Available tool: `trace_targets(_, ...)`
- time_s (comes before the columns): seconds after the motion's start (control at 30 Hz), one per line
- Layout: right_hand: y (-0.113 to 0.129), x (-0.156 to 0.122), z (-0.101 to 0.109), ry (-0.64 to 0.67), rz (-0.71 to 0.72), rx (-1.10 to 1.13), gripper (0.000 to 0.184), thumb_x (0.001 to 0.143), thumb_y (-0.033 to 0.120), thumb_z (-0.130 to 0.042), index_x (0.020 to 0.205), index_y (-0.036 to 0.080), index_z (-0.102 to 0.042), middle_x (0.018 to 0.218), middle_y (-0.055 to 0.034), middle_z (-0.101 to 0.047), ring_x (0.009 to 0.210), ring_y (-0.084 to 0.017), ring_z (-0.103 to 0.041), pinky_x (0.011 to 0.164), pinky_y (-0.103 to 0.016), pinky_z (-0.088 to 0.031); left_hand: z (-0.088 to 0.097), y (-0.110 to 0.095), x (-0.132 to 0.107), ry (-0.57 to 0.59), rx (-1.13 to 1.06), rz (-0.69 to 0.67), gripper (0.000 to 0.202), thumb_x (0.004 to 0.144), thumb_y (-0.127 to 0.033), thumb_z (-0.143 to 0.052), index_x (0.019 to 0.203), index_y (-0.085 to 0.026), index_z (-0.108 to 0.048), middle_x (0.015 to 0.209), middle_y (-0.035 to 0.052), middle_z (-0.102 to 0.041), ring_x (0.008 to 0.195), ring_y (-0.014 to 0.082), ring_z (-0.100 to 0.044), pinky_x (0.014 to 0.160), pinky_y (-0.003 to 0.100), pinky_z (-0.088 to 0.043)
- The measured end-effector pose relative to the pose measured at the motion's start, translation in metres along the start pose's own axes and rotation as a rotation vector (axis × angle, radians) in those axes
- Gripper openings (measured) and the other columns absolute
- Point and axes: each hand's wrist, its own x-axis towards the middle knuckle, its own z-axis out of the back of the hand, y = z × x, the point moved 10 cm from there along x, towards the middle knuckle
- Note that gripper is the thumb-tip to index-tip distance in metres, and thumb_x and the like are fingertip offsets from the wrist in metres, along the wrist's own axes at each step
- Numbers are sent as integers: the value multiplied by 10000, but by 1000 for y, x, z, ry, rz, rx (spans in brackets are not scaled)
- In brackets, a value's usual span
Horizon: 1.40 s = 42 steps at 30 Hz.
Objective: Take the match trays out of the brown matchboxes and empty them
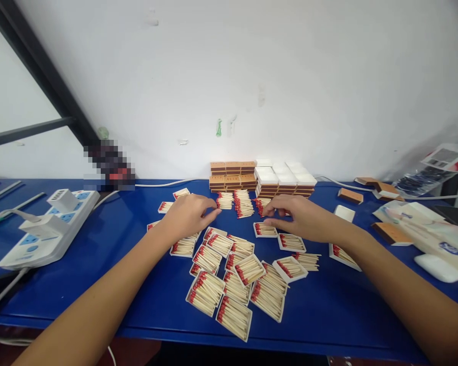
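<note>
Both my arms reach over a blue table point(137, 300). My left hand point(187, 216) is curled, its fingertips pinched at a loose pile of red-tipped matches point(240, 203) near the back. My right hand point(297, 216) hovers with fingers bent and pressed together over another clump of matches point(260, 206) and an open tray of matches point(265, 230). What the fingers hold is hidden. Several open white trays filled with matches point(234, 284) lie scattered between my arms.
Stacks of brown and white matchbox sleeves point(263, 180) stand against the wall. A white power strip with a plugged adapter point(49, 223) lies at left. Loose sleeves point(350, 195), a tissue pack point(423, 229) and a white bar point(438, 267) lie at right.
</note>
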Motion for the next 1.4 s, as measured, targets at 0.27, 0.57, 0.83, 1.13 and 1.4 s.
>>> trace_targets(0.27,21,-4,-11,84,63,-22,194,978,378,-638,1020,227,-753,1034,-93,-753,959,-255,-674,848,-410,-500,0,1,0,8,-13,12,359,1044,-383,-517,978,-183,-809,710,51,-731,639,199,-639,631,359,-392)
trace_targets(0.57,7,-5,-13,183,-52,48,383,1029,556,-540,925,235,-721,884,-76,-736,783,-237,-633,710,-385,-454,-4,3,0,26,-7,20,359,1041,-392,-524,993,-190,-817,727,55,-736,662,204,-650,636,348,-391)
trace_targets(0.83,-11,-6,-12,166,-135,85,404,1022,589,-555,1173,251,-717,918,-61,-739,780,-227,-643,684,-367,-465,-2,0,0,6,-1,3,347,1039,-387,-532,984,-188,-811,708,44,-733,643,190,-648,623,341,-400)
trace_targets(1.13,5,-2,-1,-2,-28,-5,273,1008,489,-594,1065,259,-729,1029,-76,-739,819,-213,-621,711,-358,-460,-1,0,0,2,-8,-8,358,1047,-391,-519,974,-189,-805,718,48,-739,644,189,-654,619,336,-397)
trace_targets(1.4,0,1,-7,-46,-6,-75,275,1025,413,-552,858,230,-672,886,-77,-691,809,-220,-609,696,-352,-410,-3,1,0,25,-14,12,344,1041,-390,-531,990,-197,-811,723,52,-737,657,198,-650,638,334,-413)
